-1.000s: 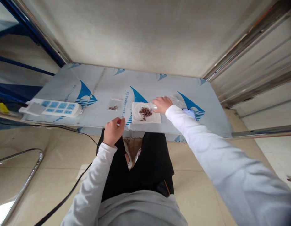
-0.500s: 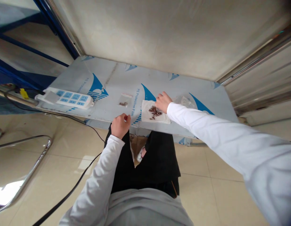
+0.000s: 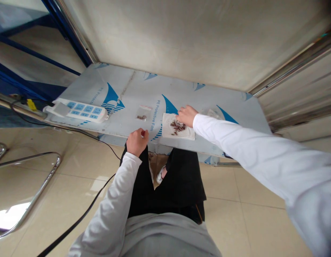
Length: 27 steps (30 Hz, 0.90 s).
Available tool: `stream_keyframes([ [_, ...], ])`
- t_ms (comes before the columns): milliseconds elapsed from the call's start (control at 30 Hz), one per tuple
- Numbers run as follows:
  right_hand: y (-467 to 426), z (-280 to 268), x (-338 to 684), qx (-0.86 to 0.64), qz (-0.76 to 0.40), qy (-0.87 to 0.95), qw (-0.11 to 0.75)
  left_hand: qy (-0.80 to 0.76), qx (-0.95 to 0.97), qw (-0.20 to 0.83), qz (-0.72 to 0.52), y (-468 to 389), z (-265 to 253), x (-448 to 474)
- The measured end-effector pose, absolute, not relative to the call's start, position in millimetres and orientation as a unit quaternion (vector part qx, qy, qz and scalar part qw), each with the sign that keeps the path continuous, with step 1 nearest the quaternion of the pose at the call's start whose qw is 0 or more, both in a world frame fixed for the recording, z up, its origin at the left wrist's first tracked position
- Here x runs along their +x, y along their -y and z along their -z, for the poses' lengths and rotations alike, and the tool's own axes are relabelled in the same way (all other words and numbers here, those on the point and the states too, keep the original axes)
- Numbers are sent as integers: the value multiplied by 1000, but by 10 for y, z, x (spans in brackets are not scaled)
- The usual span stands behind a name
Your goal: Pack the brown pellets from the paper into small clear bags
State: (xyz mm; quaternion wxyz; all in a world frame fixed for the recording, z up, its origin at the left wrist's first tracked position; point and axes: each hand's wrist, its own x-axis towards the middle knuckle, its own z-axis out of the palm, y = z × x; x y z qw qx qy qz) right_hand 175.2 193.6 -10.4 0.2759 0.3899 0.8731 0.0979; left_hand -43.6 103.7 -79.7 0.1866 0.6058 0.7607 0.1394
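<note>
My left hand [image 3: 137, 141] is closed at the front edge of the table, thumb against curled fingers; whether anything is in it is hidden. My right hand [image 3: 186, 115] reaches over the far right part of a white paper sheet [image 3: 167, 131]. Its fingers are bent down together at the pile of small brown oblong pieces [image 3: 177, 127], and something small and shiny shows at the fingertips, too small to name. Left of the sheet lies a small clear plastic bag [image 3: 144, 113] with several brown pieces inside.
A white power strip [image 3: 83, 111] with blue sockets lies on the left of the film-covered table [image 3: 133, 94]. Crumpled clear plastic [image 3: 213, 114] is beyond my right wrist. A black cable [image 3: 93, 203] hangs at the left, near a chrome chair frame [image 3: 57, 166].
My right hand has shifted slightly over the pile, and a small shiny thing now shows under its fingertips. My left hand keeps its closed shape. The view has moved a little.
</note>
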Motion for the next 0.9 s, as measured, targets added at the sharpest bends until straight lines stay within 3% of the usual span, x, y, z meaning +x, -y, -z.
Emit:
stream_keyframes([
  [233,-1942,35,1956,390,-74,-891,221,-763,595,174,-185,-1097,829,-488],
  [467,-1935,170,2372,447,91,-889,-30,-783,546,115,-275,-1512,1013,-582],
  [633,-1755,399,2850,563,73,-804,-176,-797,528,126,-263,-1753,1073,-584],
  [767,-1606,576,3211,730,6,-658,-185,-794,519,150,-279,-1849,1070,-559],
  [900,-1448,667,3342,772,15,-612,-171,-785,500,194,-310,-1905,1033,-559],
])
